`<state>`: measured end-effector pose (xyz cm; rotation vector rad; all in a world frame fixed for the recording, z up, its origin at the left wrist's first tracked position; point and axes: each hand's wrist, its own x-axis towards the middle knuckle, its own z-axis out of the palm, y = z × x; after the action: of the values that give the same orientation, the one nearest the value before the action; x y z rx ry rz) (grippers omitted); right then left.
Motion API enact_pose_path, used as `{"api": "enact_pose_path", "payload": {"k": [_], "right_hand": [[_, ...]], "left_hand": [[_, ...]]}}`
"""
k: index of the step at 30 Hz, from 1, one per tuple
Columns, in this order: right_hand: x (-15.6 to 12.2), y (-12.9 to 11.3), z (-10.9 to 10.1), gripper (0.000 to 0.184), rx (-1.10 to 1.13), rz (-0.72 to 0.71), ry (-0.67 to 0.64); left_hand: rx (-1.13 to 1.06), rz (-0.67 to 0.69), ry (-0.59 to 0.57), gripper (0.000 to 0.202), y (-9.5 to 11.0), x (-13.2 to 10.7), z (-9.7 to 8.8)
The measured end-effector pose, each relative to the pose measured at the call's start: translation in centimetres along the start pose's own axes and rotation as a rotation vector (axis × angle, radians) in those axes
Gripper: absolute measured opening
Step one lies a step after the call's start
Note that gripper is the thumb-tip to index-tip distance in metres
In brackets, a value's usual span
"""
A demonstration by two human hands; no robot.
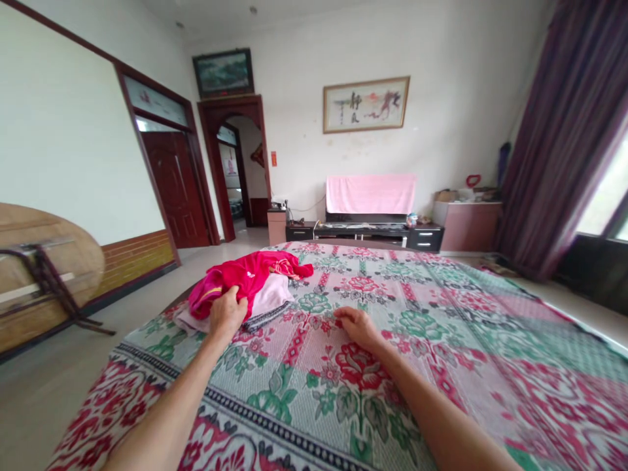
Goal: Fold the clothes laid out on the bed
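Note:
My left hand (pixel 228 314) is closed on the near edge of a bright red garment (pixel 245 273), bunched up on the left part of the table. Beneath the red cloth lie a pale pink garment (pixel 271 294) and a dark patterned fold of fabric (pixel 267 316). To the right, my right hand (pixel 357 327) is over the flowered tablecloth (pixel 314 353), its fingers loosely bent and a little apart, with nothing visible in them. Whether it touches the cloth I cannot tell.
A folded round wooden tabletop (pixel 53 242) leans at the left wall. Across the room stands a low black cabinet (pixel 363 230), with a pink cloth (pixel 370 193) draped above it. A purple curtain (pixel 549 144) hangs at the right. An arched doorway (pixel 240 170) opens at the back left.

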<state>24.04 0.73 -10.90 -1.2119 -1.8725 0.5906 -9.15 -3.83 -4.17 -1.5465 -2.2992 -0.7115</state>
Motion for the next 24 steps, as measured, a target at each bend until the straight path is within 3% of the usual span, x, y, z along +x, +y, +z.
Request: {"api": "enact_pose_path", "payload": {"k": [3,6,13,16,19,24], "right_hand": [[-0.5,-0.3,-0.2,0.034,-0.030,-0.044,0.005],[-0.6,-0.9,-0.4,0.032,-0.066,-0.071,0.005],[-0.8,-0.9,-0.2,0.031,-0.073,-0.103,0.013],[-0.8,-0.9,-0.3,0.032,-0.074,-0.106,0.006],[-0.8,-0.8,-0.3,0.032,-0.074,-0.112,0.005],[-0.9,-0.6,-0.3,0.030,-0.098,-0.157,0.020]], "left_hand": [[0.066,0.037,-0.005,0.036,-0.9,-1.2,1.1],[0.089,0.073,0.066,0.033,-1.2,-1.9,1.8],[-0.057,0.165,0.485,0.036,0.0,-2.3,0.8],[-0.153,0.306,0.561,0.029,1.2,-2.9,0.2],[-0.221,0.492,0.494,0.023,3.1,-4.4,0.6],[-0.287,0.793,0.153,0.023,6.2,-7.8,3.1]]}}
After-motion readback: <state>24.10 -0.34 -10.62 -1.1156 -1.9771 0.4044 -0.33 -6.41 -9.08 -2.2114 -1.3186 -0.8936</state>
